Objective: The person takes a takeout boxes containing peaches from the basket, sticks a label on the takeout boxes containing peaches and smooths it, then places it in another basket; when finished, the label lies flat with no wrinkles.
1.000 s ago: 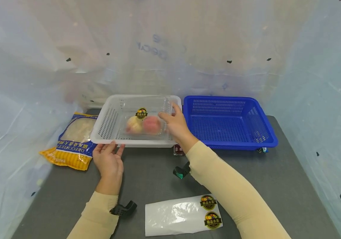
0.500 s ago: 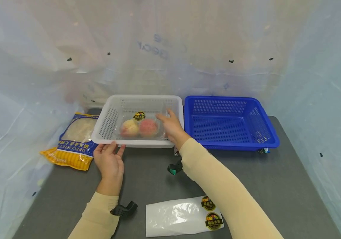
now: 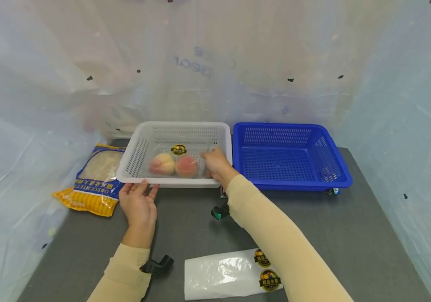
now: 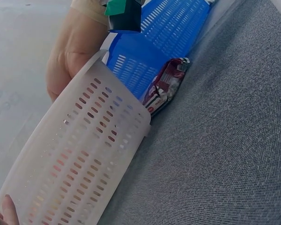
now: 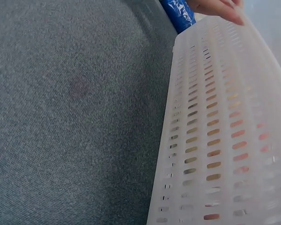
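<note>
My right hand (image 3: pixel 217 164) holds the right end of a clear plastic box (image 3: pixel 196 147), low inside the white basket (image 3: pixel 174 183). Through the box show two peaches, one yellowish-pink peach (image 3: pixel 162 164) and one redder peach (image 3: pixel 187 166). A round black label (image 3: pixel 179 149) sits on the box. At the front rim, my left hand (image 3: pixel 138 207) touches the white basket with its fingers extended. The left wrist view shows the basket's slotted side wall (image 4: pixel 89 140), and the right hand reaching in over the far rim is partly hidden.
A blue basket (image 3: pixel 291 163) stands right of the white one. A yellow-and-blue orecchiette bag (image 3: pixel 94 184) lies at the left. A dark red packet (image 4: pixel 166 86) lies by the baskets. In front lies a glossy white sheet (image 3: pixel 219 274) with two round labels (image 3: pixel 270 279).
My right hand has moved the clear box with the peaches down and toward me, deeper into the white basket. The left hand has stayed at the front rim.
</note>
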`<act>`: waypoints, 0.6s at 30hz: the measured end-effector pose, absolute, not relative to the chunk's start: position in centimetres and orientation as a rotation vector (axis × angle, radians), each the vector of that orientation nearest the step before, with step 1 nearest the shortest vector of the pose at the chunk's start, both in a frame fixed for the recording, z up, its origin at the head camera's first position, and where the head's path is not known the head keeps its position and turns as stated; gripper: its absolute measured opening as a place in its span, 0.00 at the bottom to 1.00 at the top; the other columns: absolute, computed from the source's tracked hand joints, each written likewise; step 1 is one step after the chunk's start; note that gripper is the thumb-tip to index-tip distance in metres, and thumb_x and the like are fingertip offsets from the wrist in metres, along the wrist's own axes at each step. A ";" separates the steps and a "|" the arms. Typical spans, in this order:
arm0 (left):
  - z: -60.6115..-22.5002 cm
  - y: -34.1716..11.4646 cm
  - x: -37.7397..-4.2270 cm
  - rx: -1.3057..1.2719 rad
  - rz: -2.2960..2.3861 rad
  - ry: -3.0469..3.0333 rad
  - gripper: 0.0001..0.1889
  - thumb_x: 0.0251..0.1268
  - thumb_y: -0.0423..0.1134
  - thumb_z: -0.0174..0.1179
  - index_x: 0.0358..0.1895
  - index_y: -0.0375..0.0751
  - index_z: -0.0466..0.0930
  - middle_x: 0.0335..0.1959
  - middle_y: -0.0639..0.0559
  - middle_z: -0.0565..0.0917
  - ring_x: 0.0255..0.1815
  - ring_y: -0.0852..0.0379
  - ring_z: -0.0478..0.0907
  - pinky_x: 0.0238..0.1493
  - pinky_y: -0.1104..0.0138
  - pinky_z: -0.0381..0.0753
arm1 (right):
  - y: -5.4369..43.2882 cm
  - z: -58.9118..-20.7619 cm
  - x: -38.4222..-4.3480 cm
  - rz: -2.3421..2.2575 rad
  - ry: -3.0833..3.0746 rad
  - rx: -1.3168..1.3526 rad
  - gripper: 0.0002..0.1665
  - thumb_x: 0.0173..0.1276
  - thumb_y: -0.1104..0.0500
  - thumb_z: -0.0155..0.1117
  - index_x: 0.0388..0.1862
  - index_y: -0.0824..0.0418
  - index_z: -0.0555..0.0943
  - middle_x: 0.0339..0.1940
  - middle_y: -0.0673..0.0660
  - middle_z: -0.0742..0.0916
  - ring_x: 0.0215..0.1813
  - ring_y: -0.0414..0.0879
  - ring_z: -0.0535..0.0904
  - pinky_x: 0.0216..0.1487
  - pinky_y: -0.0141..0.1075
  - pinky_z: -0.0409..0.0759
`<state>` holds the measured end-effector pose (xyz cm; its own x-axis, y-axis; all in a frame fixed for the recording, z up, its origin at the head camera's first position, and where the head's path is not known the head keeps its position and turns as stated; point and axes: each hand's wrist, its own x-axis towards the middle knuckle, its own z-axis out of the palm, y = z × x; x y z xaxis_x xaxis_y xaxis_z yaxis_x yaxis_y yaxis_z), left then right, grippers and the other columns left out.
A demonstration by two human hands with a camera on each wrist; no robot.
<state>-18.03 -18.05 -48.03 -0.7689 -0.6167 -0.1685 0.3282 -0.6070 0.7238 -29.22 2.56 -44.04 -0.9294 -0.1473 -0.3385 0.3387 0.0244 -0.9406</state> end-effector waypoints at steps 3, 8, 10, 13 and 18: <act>-48.1 -18.0 -18.2 0.553 -2.349 -0.961 0.29 0.79 0.21 0.59 0.75 0.29 0.57 0.60 0.35 0.72 0.47 0.49 0.78 0.44 0.59 0.91 | 2.7 -44.0 -29.3 -1.985 1.996 0.182 0.44 0.88 0.58 0.57 0.91 0.65 0.48 0.87 0.66 0.62 0.82 0.62 0.61 0.66 0.57 0.79; -48.4 -18.0 -18.5 0.553 -2.341 -0.970 0.28 0.79 0.21 0.60 0.75 0.30 0.60 0.63 0.32 0.71 0.48 0.48 0.79 0.44 0.58 0.91 | 2.9 -43.9 -29.6 -1.976 2.046 0.142 0.47 0.86 0.53 0.62 0.92 0.58 0.49 0.89 0.62 0.60 0.77 0.58 0.70 0.67 0.52 0.79; -48.5 -18.1 -18.6 0.550 -2.334 -0.979 0.28 0.79 0.21 0.61 0.75 0.30 0.60 0.64 0.32 0.71 0.48 0.49 0.79 0.45 0.58 0.91 | 2.9 -43.9 -29.7 -1.979 2.051 0.125 0.48 0.85 0.51 0.63 0.92 0.57 0.51 0.89 0.61 0.60 0.77 0.57 0.69 0.68 0.52 0.78; -48.7 -18.2 -18.6 0.545 -2.333 -0.977 0.28 0.78 0.21 0.61 0.75 0.30 0.60 0.61 0.33 0.71 0.47 0.49 0.79 0.45 0.58 0.91 | 3.1 -43.7 -29.8 -2.010 2.027 0.108 0.47 0.84 0.48 0.63 0.92 0.57 0.53 0.89 0.59 0.60 0.79 0.57 0.68 0.72 0.55 0.75; -48.9 -18.3 -18.6 0.560 -2.332 -0.966 0.27 0.79 0.21 0.60 0.74 0.30 0.60 0.60 0.34 0.72 0.47 0.49 0.78 0.44 0.58 0.91 | 3.7 -42.9 -29.8 -2.022 2.035 0.025 0.44 0.85 0.48 0.63 0.90 0.58 0.58 0.88 0.60 0.64 0.85 0.60 0.59 0.76 0.61 0.68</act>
<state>-18.62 -18.34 -48.86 -0.7629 -0.6255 -0.1638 0.3263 -0.5911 0.7376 -29.79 3.69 -42.86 -0.9629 -0.1779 -0.2030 0.2018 0.0251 -0.9791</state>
